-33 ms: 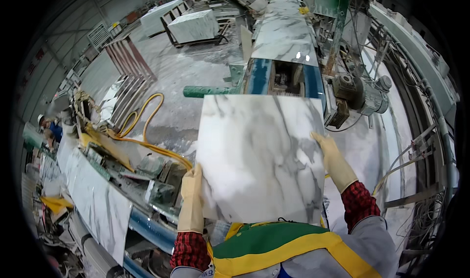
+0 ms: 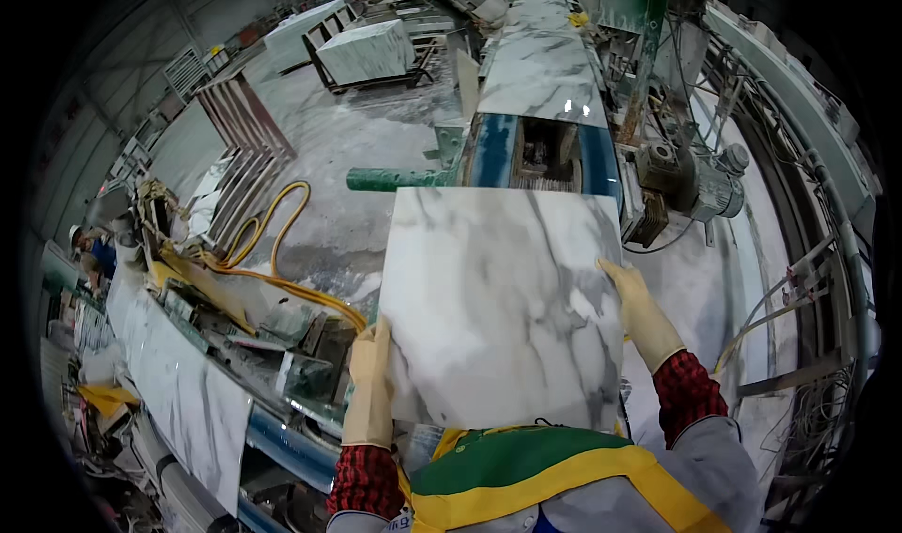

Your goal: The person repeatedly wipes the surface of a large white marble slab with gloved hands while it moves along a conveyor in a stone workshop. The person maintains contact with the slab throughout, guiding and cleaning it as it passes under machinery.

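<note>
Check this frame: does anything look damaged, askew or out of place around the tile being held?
Nothing stands out. The marble tile looks whole, gripped at its side edges by the left hand and right hand. A yellow hose lies looped on the wet floor.

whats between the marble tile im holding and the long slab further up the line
In the head view, an open blue-framed gap in the conveyor bed separates the marble tile from the long slab.

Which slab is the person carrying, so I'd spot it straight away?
Start at the long stone-laden conveyor line running up the middle. Just below its near end, the square white marble tile is held between gloved left hand and right hand; only it is lifted.
</note>
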`<control>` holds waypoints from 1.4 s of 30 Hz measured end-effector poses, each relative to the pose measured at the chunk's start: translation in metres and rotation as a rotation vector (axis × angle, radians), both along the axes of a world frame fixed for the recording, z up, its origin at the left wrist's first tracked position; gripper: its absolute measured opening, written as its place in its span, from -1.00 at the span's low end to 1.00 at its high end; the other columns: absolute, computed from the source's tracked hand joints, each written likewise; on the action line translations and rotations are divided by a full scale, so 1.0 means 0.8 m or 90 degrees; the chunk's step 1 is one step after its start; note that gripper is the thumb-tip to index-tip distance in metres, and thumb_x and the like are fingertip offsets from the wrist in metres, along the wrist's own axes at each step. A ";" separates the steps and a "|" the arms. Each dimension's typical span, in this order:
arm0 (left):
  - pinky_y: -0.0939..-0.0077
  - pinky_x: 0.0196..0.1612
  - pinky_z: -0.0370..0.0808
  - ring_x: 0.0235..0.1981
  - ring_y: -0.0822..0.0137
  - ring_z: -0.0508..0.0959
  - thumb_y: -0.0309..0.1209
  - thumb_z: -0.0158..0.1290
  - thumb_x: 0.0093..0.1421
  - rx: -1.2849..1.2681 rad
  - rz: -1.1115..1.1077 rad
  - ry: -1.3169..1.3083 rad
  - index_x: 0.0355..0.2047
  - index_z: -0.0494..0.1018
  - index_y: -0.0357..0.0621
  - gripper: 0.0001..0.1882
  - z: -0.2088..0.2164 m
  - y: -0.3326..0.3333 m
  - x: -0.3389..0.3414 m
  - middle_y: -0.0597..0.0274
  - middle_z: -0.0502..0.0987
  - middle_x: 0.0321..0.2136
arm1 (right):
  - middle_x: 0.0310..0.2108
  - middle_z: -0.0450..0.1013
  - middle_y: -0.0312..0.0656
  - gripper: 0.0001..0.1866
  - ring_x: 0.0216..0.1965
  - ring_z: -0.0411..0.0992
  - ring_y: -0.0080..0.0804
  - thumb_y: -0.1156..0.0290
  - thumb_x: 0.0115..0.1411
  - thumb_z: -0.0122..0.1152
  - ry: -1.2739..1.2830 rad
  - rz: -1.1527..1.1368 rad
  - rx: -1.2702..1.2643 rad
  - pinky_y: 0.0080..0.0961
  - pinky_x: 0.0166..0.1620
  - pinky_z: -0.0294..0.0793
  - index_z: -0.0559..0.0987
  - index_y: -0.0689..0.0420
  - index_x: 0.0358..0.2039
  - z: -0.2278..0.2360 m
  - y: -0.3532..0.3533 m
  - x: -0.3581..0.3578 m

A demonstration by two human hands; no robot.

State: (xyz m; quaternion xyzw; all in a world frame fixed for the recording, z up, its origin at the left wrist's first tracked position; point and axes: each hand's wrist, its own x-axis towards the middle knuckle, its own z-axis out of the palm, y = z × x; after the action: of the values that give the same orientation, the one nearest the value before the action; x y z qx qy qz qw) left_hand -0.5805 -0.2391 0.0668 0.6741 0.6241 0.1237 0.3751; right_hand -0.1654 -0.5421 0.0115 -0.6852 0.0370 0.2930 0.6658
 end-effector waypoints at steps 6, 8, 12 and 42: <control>0.14 0.19 0.56 0.08 -0.06 0.73 0.26 -0.02 0.45 -0.047 -0.068 -0.015 0.25 0.70 -0.05 -0.27 -0.025 0.042 0.112 -0.05 0.77 0.08 | 0.17 0.65 -0.05 -0.31 0.15 0.60 -0.13 0.11 0.28 0.64 0.071 -0.052 -0.043 -0.13 0.19 0.61 0.62 0.21 0.29 -0.004 0.012 0.048; 0.13 0.19 0.56 0.07 -0.06 0.73 0.24 -0.02 0.46 -0.052 -0.122 -0.026 0.25 0.70 -0.06 -0.28 -0.036 0.076 0.155 -0.08 0.77 0.07 | 0.23 0.63 -0.04 -0.24 0.20 0.58 -0.12 0.05 0.25 0.66 0.049 -0.074 -0.084 -0.11 0.22 0.57 0.62 0.22 0.32 -0.017 0.023 0.088; 0.13 0.18 0.56 0.09 -0.03 0.73 0.17 0.02 0.51 -0.101 -0.126 -0.093 0.24 0.69 -0.10 -0.34 -0.006 0.112 0.253 -0.05 0.77 0.09 | 0.25 0.63 -0.03 -0.20 0.23 0.56 -0.14 -0.02 0.25 0.64 0.014 -0.082 -0.106 -0.12 0.26 0.51 0.64 0.25 0.33 -0.048 0.028 0.169; 0.24 0.26 0.54 0.17 0.09 0.71 0.15 0.06 0.52 -0.205 -0.054 -0.018 0.27 0.70 -0.01 -0.39 -0.033 0.238 0.503 0.11 0.76 0.16 | 0.14 0.65 -0.16 -0.20 0.11 0.57 -0.39 -0.28 0.56 0.17 0.119 0.111 -0.289 -0.33 0.19 0.56 0.58 0.26 0.36 -0.060 0.017 0.186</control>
State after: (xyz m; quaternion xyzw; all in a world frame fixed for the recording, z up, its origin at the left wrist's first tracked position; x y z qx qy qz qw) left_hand -0.1778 -0.0489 0.0406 0.6292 0.6013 0.0154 0.4923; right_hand -0.0167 -0.5282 -0.0366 -0.7875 0.1040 0.3956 0.4609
